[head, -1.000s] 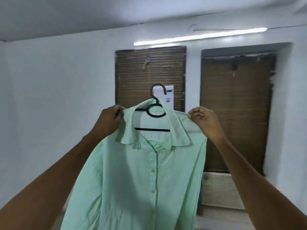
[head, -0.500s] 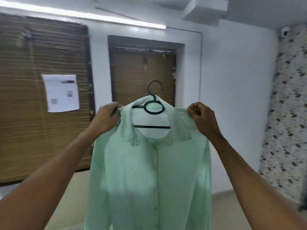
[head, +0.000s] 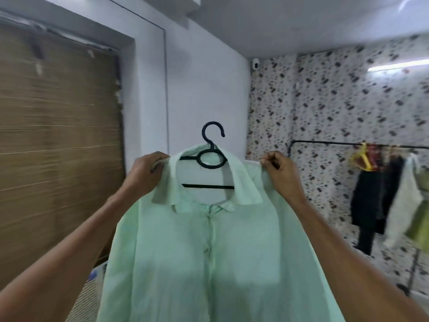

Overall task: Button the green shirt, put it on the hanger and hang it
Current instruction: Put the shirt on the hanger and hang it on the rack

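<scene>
- Both hands, left hand (head: 145, 174) and right hand (head: 282, 174), keep a closed grip on the shoulders of the buttoned green shirt (head: 209, 252), hanger (head: 210, 156) inside.
- Next, likely: hook onto the clothes rail (head: 348, 143).

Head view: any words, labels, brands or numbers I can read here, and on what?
None legible.
Green shirt: no label or print shows.
Black hanger: no marking visible.
Clothes on the rail: too blurred to tell.
</scene>
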